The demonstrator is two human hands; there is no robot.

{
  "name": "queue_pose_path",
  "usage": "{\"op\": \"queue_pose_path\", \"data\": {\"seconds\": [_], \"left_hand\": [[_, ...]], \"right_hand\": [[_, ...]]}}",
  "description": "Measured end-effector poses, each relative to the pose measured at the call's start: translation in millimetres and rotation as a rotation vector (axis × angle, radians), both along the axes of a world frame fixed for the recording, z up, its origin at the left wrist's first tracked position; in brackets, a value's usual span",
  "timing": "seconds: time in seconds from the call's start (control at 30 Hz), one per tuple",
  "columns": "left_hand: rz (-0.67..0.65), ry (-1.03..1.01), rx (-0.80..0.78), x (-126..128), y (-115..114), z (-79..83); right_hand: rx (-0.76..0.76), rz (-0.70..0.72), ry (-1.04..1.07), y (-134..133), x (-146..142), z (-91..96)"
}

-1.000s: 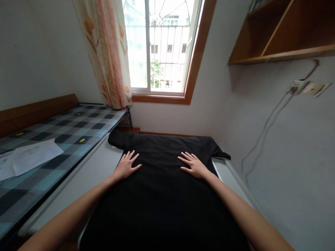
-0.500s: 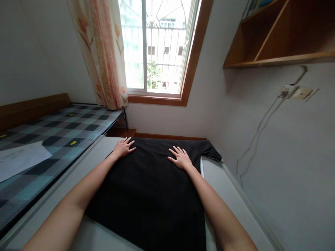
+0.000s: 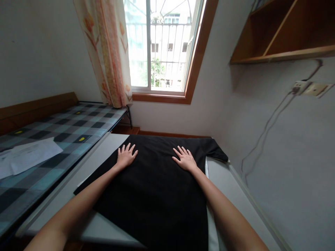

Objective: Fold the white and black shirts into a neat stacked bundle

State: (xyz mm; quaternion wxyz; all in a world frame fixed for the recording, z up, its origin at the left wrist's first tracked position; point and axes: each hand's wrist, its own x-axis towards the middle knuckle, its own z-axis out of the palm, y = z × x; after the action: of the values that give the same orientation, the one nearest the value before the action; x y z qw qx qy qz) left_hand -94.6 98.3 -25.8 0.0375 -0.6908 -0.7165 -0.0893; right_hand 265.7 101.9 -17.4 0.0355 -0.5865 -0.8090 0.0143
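Note:
A black short-sleeved top (image 3: 157,195) lies spread over a white tabletop (image 3: 230,195). One sleeve reaches out at the far right corner; the other slants down to the left, partly behind my left forearm. Along the right side of the top a white strip shows. My left hand (image 3: 126,156) rests palm down on the upper left of the cloth, fingers spread. On the upper right, my right hand (image 3: 185,158) also lies flat with fingers apart. Neither hand grips the fabric.
To the left stands a bed with a checked mattress (image 3: 86,122) and papers (image 3: 36,153) on it. Beyond the table are a window (image 3: 167,52) and a flowered curtain (image 3: 112,52). A wooden shelf (image 3: 285,52) and a socket (image 3: 300,87) with a hanging cord are at right.
My left hand has shifted from the top's far left edge inward and a little nearer me. The left sleeve now lies out to the left. My right hand stays on about the same spot.

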Motion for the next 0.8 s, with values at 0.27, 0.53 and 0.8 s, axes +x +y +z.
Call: {"op": "queue_pose_path", "data": {"seconds": [0.27, 0.53, 0.8], "left_hand": [[0.057, 0.004, -0.007, -12.6, -30.9, 5.0], [0.290, -0.042, -0.188, -71.7, -46.7, 38.1], [0.158, -0.419, -0.425, -103.2, -57.4, 50.9]], "right_hand": [[0.018, -0.004, 0.001, -39.9, -3.3, -0.5], [0.019, -0.065, 0.025, -66.8, -12.0, -1.0], [0.005, -0.083, 0.037, -70.3, -13.2, 2.9]]}}
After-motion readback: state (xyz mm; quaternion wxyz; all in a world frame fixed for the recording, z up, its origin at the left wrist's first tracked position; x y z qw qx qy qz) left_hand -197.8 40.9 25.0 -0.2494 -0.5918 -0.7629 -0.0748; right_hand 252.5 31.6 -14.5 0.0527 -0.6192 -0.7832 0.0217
